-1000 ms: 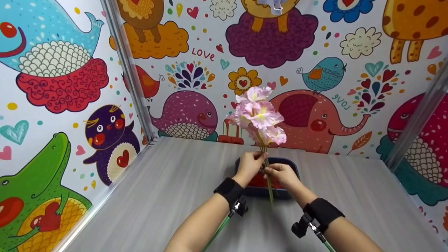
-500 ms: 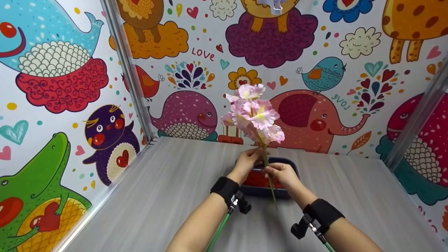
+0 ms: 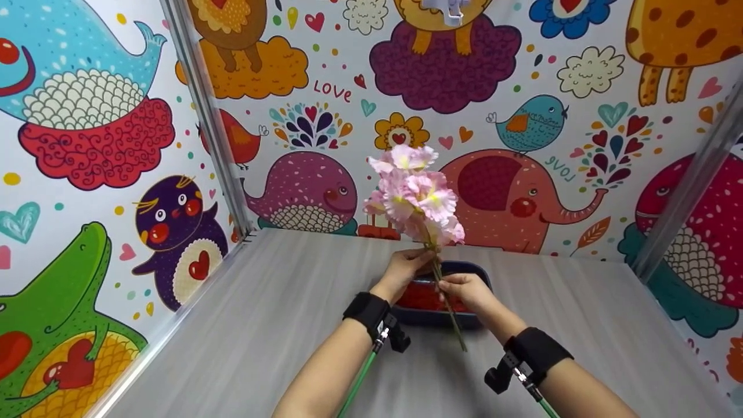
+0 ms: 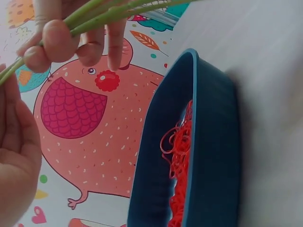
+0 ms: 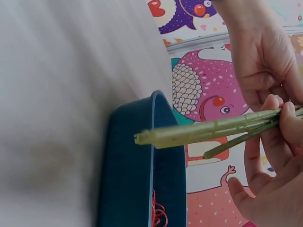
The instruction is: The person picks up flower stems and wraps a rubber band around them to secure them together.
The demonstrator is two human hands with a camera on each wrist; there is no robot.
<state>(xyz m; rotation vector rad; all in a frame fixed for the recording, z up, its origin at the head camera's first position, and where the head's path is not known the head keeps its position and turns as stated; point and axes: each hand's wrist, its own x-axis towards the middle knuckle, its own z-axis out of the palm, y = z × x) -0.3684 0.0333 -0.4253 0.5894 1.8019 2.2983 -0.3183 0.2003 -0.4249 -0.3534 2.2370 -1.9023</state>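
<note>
A bunch of pink artificial flowers (image 3: 421, 194) stands tilted in the head view, blooms up and green stems (image 3: 453, 322) pointing down to the right. The left hand (image 3: 401, 271) grips the stems just under the blooms. Lower down, the right hand (image 3: 469, 290) pinches them between thumb and fingers. In the right wrist view, the cut ends of several stems (image 5: 189, 135) stick out past the right hand (image 5: 272, 161). The left wrist view shows the stems (image 4: 109, 16) crossing between the left hand (image 4: 16, 151) and the right hand (image 4: 78, 38).
Behind and below the hands, a dark blue bin (image 3: 429, 318) stands on the grey table (image 3: 302, 302), holding red rubber-band-like loops (image 4: 180, 151). Printed cartoon panels (image 3: 325, 128) rise at the back and sides, with metal posts at the corners.
The left hand has moved slightly left, and the flower heads have tilted left while the stem ends swung right. The right hand keeps its pinch at nearly the same place.
</note>
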